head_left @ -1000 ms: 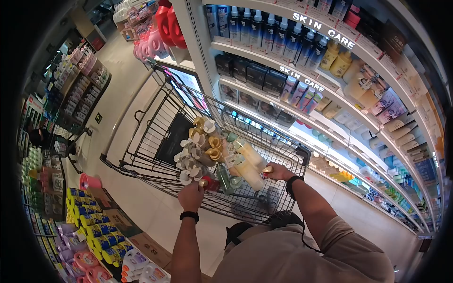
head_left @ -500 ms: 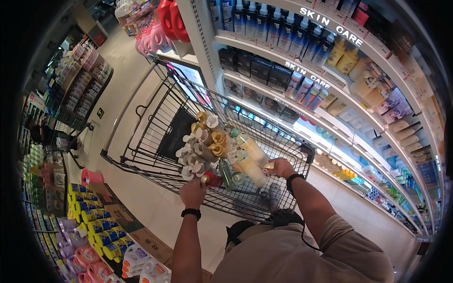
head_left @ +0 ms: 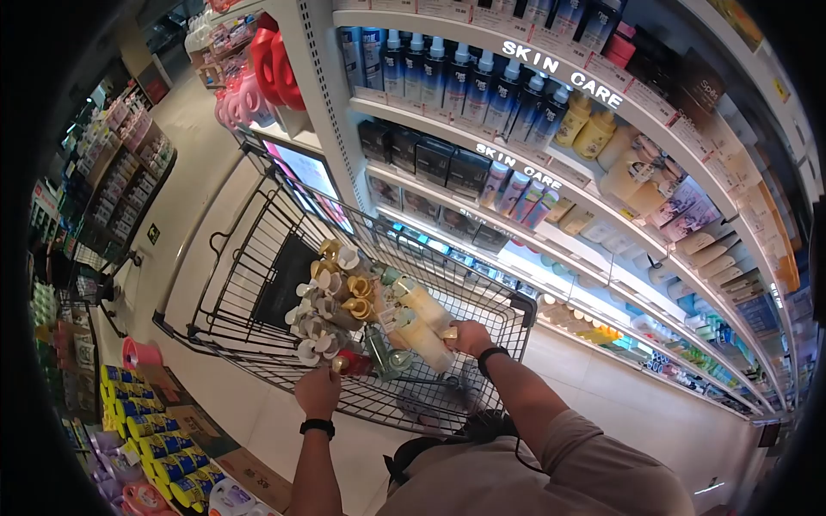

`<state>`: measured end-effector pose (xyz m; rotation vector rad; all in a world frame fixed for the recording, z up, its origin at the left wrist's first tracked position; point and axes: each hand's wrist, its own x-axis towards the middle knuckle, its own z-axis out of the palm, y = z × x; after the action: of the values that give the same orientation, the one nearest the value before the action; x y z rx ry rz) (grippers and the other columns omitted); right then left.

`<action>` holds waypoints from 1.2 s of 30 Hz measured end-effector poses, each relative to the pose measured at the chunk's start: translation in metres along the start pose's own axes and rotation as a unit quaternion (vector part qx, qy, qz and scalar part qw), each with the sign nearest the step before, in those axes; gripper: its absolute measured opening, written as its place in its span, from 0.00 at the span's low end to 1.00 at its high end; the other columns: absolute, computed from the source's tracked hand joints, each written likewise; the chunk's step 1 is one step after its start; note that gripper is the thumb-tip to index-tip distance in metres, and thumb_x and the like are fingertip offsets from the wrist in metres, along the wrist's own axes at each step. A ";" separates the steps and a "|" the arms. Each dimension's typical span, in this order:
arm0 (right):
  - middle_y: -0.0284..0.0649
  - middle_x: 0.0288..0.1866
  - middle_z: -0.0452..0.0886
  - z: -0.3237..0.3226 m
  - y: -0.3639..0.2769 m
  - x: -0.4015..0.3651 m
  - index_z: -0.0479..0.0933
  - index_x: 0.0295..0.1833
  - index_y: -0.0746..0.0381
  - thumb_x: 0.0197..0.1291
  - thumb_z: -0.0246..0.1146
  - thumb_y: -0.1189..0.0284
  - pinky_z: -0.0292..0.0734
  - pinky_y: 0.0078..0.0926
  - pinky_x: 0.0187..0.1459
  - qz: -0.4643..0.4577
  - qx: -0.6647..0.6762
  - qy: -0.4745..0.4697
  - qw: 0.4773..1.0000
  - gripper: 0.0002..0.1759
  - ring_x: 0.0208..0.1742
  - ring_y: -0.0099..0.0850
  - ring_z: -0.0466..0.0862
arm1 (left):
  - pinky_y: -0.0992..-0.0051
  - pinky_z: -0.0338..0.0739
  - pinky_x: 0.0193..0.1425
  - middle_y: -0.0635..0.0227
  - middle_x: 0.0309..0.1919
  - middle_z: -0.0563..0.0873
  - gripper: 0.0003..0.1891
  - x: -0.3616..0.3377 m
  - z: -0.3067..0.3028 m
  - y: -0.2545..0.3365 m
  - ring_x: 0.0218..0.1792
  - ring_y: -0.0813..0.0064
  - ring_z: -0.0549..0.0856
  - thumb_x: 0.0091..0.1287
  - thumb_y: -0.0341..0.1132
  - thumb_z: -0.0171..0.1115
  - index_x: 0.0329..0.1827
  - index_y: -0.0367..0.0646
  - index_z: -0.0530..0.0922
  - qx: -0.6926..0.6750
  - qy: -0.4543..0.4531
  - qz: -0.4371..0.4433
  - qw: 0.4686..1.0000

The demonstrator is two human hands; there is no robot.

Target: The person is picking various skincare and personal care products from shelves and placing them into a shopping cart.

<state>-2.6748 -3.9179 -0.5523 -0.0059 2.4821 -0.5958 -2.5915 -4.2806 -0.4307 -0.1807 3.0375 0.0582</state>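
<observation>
My left hand (head_left: 318,391) is closed at the near side of a wire shopping cart (head_left: 202,340), around the gold-capped end of a red bottle (head_left: 356,363). Over the cart's right part, my right hand (head_left: 470,338) is closed on a gold-capped item (head_left: 450,334); its body is mostly hidden. Close by it lie large cream pump bottles (head_left: 423,339) with pale green tops. Between my hands is a green clear bottle (head_left: 377,351). Farther left in the cart, several bottles with gold pump tops (head_left: 358,307) and white pump tops (head_left: 323,331) stand crowded together.
Skin care shelves (head_left: 551,155) line the right side. A lit screen (head_left: 308,185) stands past the cart. Yellow-and-blue containers (head_left: 159,439) and a pink bucket (head_left: 140,353) are at lower left. Another cart (head_left: 112,288) stands at left, beside the tiled aisle (head_left: 185,163).
The cart, shelves and both hands appear farther left in the view, and the hands slightly lower. My hands keep their grips and nearly the same places relative to the cart.
</observation>
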 end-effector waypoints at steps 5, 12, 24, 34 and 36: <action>0.46 0.47 0.88 -0.038 0.020 0.003 0.84 0.55 0.52 0.53 0.70 0.49 0.82 0.38 0.51 0.000 0.068 0.011 0.998 0.28 0.48 0.43 0.88 | 0.59 0.80 0.32 0.60 0.24 0.86 0.10 0.002 -0.002 0.007 0.27 0.57 0.87 0.61 0.41 0.66 0.27 0.45 0.84 0.000 0.001 -0.010 1.000; 0.42 0.42 0.88 -0.153 0.021 -0.055 0.83 0.57 0.63 0.60 0.70 0.62 0.83 0.26 0.43 -0.116 0.348 0.082 0.927 0.22 0.40 0.29 0.88 | 0.59 0.79 0.31 0.59 0.23 0.86 0.11 0.007 -0.002 0.010 0.26 0.57 0.86 0.62 0.41 0.66 0.27 0.44 0.84 0.029 -0.012 -0.015 0.999; 0.42 0.54 0.80 -0.224 0.119 -0.199 0.66 0.71 0.66 0.73 0.60 0.60 0.85 0.21 0.43 0.072 0.630 0.364 0.683 0.29 0.44 0.27 0.85 | 0.60 0.78 0.28 0.59 0.21 0.84 0.12 0.013 -0.007 0.023 0.23 0.56 0.85 0.62 0.38 0.65 0.24 0.42 0.81 0.025 0.022 0.005 0.999; 0.43 0.50 0.82 -0.101 0.295 -0.035 0.75 0.56 0.62 0.71 0.61 0.55 0.84 0.19 0.35 0.174 0.808 0.316 0.466 0.22 0.42 0.39 0.84 | 0.61 0.78 0.30 0.58 0.21 0.84 0.11 0.018 -0.001 0.035 0.24 0.55 0.84 0.61 0.35 0.65 0.23 0.40 0.81 0.018 -0.006 -0.029 0.999; 0.44 0.54 0.79 -0.083 0.305 0.006 0.75 0.59 0.61 0.71 0.59 0.54 0.85 0.19 0.36 0.196 0.835 0.310 0.410 0.23 0.45 0.42 0.83 | 0.61 0.78 0.28 0.59 0.20 0.83 0.11 0.019 0.003 0.036 0.23 0.56 0.84 0.61 0.35 0.66 0.22 0.41 0.80 0.029 -0.003 -0.024 0.999</action>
<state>-2.6863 -3.6100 -0.6214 1.6843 0.9761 -2.7750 -2.6148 -4.2467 -0.4346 -0.2488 3.0220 -0.0328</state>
